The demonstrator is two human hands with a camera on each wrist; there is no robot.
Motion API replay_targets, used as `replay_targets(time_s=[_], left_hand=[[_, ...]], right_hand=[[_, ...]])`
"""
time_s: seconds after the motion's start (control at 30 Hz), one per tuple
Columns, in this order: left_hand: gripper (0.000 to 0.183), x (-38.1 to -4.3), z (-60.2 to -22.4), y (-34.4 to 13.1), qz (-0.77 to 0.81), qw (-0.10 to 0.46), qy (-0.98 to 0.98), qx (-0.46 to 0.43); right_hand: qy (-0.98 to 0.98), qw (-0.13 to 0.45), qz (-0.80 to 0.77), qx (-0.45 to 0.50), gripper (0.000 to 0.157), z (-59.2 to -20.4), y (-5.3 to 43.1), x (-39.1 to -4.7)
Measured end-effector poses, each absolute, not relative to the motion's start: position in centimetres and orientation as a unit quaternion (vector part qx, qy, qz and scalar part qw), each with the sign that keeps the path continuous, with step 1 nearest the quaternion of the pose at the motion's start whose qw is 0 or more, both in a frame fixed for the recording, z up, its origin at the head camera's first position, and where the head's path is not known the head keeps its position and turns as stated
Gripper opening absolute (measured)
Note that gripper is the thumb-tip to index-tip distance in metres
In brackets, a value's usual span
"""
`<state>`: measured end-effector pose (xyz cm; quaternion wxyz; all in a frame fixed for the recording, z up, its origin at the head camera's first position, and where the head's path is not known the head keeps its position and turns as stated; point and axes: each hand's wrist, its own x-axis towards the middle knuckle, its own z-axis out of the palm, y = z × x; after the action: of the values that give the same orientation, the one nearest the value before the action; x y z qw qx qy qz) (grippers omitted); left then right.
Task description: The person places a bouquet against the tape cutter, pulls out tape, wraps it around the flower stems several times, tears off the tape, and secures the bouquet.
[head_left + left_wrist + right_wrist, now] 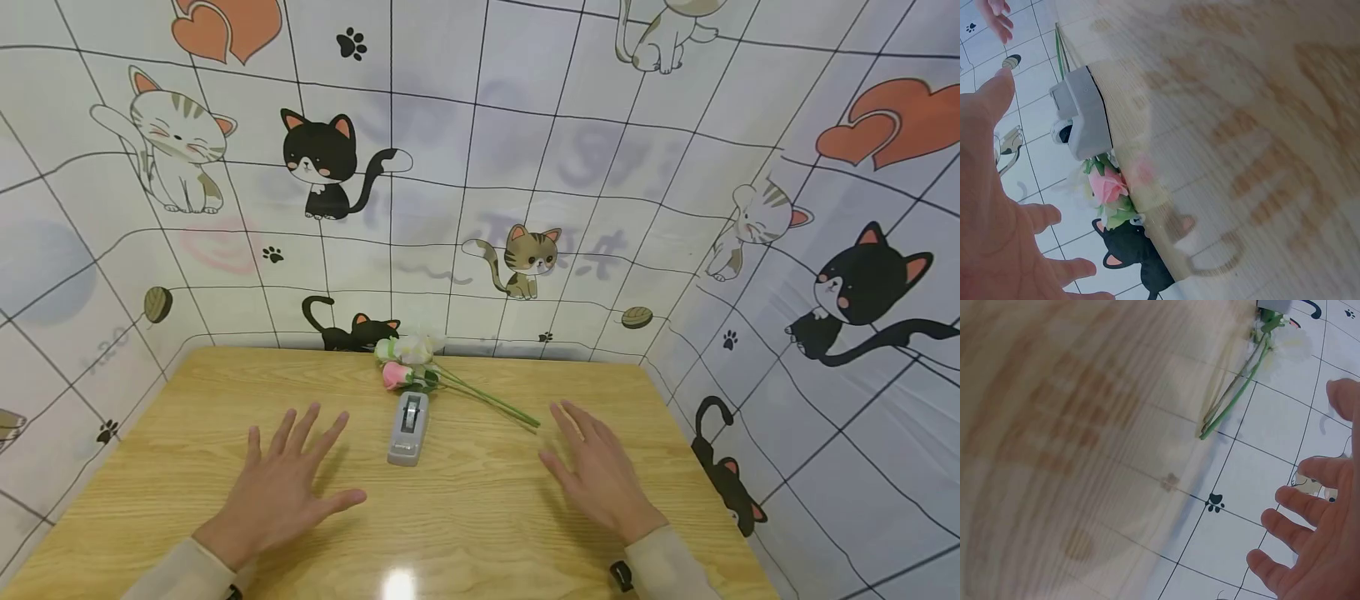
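My left hand (281, 492) hovers over the left part of the table, fingers straight and spread, holding nothing. On the other side, my right hand (596, 475) is held over the table with fingers extended, also holding nothing. Between them, nearer the left, lies a grey tape dispenser (407, 429) with a small roll in its slot. Behind it rest artificial flowers: a pink rose (396, 376) and a white bloom (416, 348). Their green stems (491, 397) slant toward my right fingertips. The left wrist view shows the tape dispenser (1085, 112) side-on beyond my thumb.
The wooden table (465, 517) has a glossy top. A white cloth (435, 183) with black grid lines and cartoon cats hangs close behind its back edge and along both sides.
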<state>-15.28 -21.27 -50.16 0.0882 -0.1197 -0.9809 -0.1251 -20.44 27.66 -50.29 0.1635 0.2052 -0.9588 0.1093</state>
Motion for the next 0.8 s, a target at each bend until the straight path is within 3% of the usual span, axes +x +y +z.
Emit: replay_targets(time_s=[0.4,0.8], left_hand=[[0.104,-15.7,-50.3,-20.3,-0.141,0.101,-0.974,-0.144],[0.097,-15.6,-50.3,-19.1,-0.152,0.104,-0.968,-0.169]], right_hand=[[-0.960,0.147,0.120,0.207,0.069,-50.1,25.2,-22.6],[-0.971,0.076,0.115,0.194,0.055,-50.2,22.6,-25.3]])
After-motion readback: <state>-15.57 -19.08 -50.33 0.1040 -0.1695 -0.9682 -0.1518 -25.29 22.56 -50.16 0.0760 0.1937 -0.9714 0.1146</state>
